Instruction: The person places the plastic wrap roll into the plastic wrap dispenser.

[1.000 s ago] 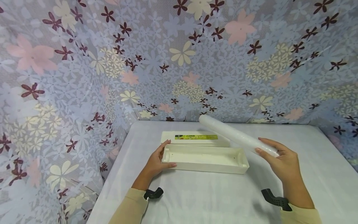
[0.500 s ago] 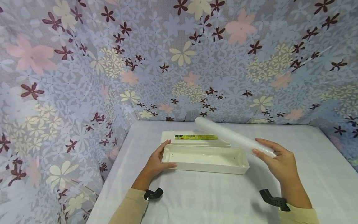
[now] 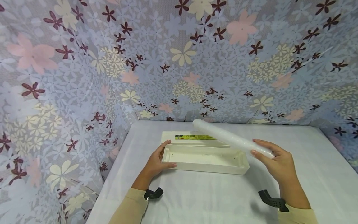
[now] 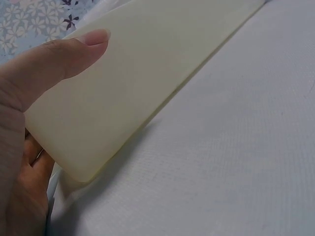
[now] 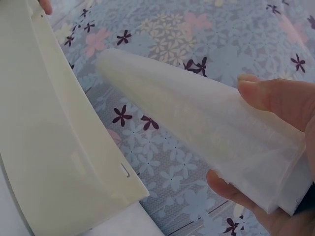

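A long cream plastic box (image 3: 207,167) lies lidless on the table in the head view, its hollow inside facing up. My left hand (image 3: 155,161) grips its left end. In the left wrist view the thumb lies flat along the front wall (image 4: 133,73), with the other fingers round the end. My right hand (image 3: 279,161) holds a translucent white roll of cling film (image 3: 233,137) by its right end, between thumb and fingers. The roll slants up to the far left, over the lid. In the right wrist view, loose film (image 5: 280,172) wraps the gripped end.
Right behind the box lies its cream lid (image 3: 167,137) with a yellow-green label (image 3: 193,137); the roll overlaps its right part. A white cloth covers the table (image 3: 201,199). Floral fabric (image 3: 179,77) hangs along the back and left side.
My right hand has shifted slightly left, and the far end of the cling film roll has moved left and a little down. The left hand and box have stayed put.
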A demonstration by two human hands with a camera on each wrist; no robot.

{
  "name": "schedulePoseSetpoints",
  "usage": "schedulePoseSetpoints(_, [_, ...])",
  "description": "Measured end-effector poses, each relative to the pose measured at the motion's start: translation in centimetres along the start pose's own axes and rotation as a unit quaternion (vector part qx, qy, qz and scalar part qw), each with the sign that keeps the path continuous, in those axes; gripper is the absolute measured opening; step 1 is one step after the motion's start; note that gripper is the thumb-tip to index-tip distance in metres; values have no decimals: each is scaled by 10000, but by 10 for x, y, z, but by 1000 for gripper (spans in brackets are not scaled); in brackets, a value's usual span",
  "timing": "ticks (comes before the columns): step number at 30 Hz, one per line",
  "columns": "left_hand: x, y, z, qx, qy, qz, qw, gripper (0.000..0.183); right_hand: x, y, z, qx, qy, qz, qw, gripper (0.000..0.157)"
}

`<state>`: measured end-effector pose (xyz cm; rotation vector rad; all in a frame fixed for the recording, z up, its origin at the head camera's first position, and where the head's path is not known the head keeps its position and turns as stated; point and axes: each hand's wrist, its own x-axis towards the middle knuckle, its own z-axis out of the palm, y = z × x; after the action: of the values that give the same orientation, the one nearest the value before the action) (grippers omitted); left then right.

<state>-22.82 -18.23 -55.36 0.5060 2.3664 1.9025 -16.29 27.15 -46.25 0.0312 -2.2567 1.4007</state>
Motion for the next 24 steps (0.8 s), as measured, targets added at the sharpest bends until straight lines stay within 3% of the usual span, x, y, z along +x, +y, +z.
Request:
schedulePoseSetpoints(12, [1, 0, 0, -91, -38, 35, 9999, 115, -1, -6, 1, 76, -152, -67, 9998, 42])
schedulePoseSetpoints(24, [1, 0, 0, -157, -90, 41, 9998, 115, -1, -10, 6, 334, -368, -629, 9968, 40])
